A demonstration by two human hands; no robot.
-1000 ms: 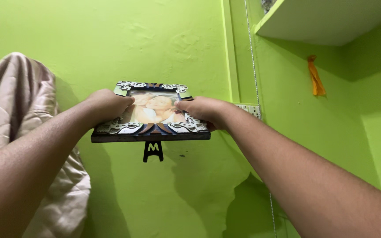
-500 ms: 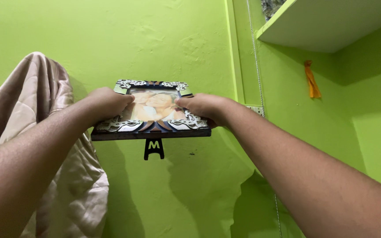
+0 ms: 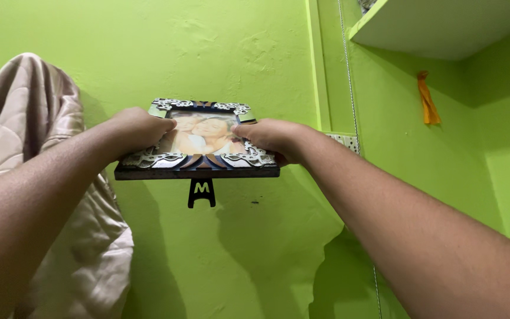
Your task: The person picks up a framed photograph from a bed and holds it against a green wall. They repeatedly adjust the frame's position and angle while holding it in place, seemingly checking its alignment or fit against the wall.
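An ornate photo frame [image 3: 199,160] with silver and dark trim is held up against the green wall [image 3: 237,59], its lower edge tilted out toward me. My left hand [image 3: 139,130] grips the frame's left side. On the right side my right hand [image 3: 271,139] grips it, thumb on the front. A small black bracket [image 3: 201,194] hangs on the wall just under the frame's bottom edge.
A beige quilted cloth [image 3: 36,195] hangs on the wall at the left. A white shelf [image 3: 444,26] juts out at the top right, with an orange strip [image 3: 427,99] hanging below it. A thin cord [image 3: 349,88] runs down the wall beside a switch plate [image 3: 345,142].
Both hands and the frame stay put against the wall. The view has shifted slightly, so the cloth and shelf sit a little further right.
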